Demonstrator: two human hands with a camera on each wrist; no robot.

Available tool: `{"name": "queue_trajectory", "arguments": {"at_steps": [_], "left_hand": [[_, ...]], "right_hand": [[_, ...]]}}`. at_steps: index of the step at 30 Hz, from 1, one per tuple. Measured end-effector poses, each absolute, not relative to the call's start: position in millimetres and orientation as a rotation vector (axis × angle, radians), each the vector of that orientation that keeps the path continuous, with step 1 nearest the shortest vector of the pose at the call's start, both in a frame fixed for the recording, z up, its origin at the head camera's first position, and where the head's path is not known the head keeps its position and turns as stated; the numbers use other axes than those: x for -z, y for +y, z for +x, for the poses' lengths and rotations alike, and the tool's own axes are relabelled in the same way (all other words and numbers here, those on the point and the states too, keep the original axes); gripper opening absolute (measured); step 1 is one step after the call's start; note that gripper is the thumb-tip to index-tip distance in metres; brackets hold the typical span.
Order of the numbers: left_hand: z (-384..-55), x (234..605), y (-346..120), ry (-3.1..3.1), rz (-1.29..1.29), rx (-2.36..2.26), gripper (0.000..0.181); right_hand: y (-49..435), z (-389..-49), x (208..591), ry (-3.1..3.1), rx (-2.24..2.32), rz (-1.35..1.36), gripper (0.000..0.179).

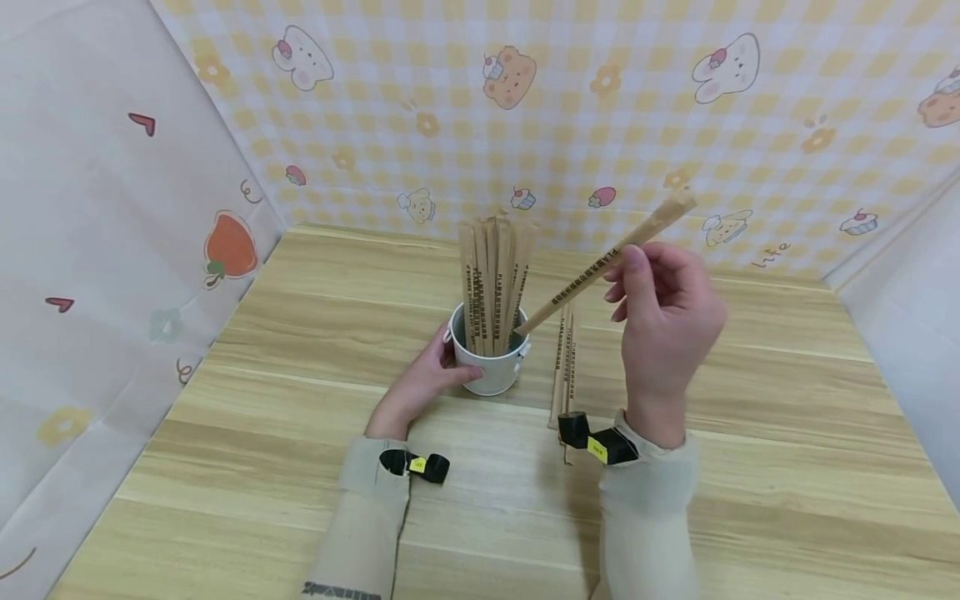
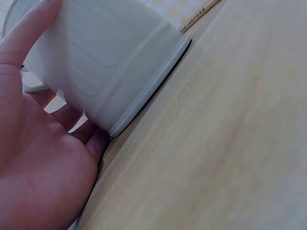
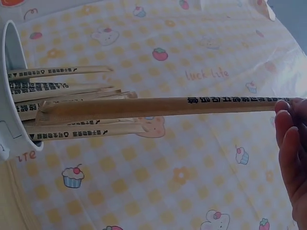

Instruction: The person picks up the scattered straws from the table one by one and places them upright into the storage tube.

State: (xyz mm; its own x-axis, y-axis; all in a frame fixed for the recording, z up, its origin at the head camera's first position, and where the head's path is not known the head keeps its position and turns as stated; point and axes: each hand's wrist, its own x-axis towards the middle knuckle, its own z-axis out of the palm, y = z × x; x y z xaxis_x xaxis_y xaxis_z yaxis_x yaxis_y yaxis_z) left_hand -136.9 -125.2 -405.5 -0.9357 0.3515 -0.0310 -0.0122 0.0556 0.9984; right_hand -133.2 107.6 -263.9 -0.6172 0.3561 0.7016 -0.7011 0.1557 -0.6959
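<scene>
Now your right hand (image 1: 671, 317) pinches one paper-wrapped stick (image 1: 585, 282), tipped over, its low end right by the rim of the white bucket (image 1: 495, 379). Your left hand (image 1: 427, 371) is curled around the bucket's side. More sticks (image 1: 491, 292) stand inside, and others (image 1: 569, 354) lie on the table (image 1: 480, 517). You seem to be moving sticks one by one, but I can't tell if this one goes in or out. Next, hold the bucket steady and guide that end gently past its neighbors.

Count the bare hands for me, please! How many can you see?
2. The bare left hand grips the round white bucket at its left side. The bare right hand, right of the bucket, pinches a long, thin, brown paper-wrapped stick.
</scene>
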Motion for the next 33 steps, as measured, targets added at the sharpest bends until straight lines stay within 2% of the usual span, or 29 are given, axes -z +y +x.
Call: {"name": "queue_trajectory", "arguments": {"at_steps": [16, 28, 33], "left_hand": [[-147, 434, -128, 2.099, 0.343, -1.962, 0.092], [-140, 410, -127, 2.055, 0.366, -1.986, 0.092], [-139, 412, -126, 2.059, 0.341, -1.974, 0.093]], "right_hand": [[102, -145, 281, -1.804, -1.525, 0.352, 0.019], [94, -168, 306, -2.103, -1.316, 0.462, 0.022], [90, -171, 314, -2.240, -1.244, 0.489, 0.022]]}}
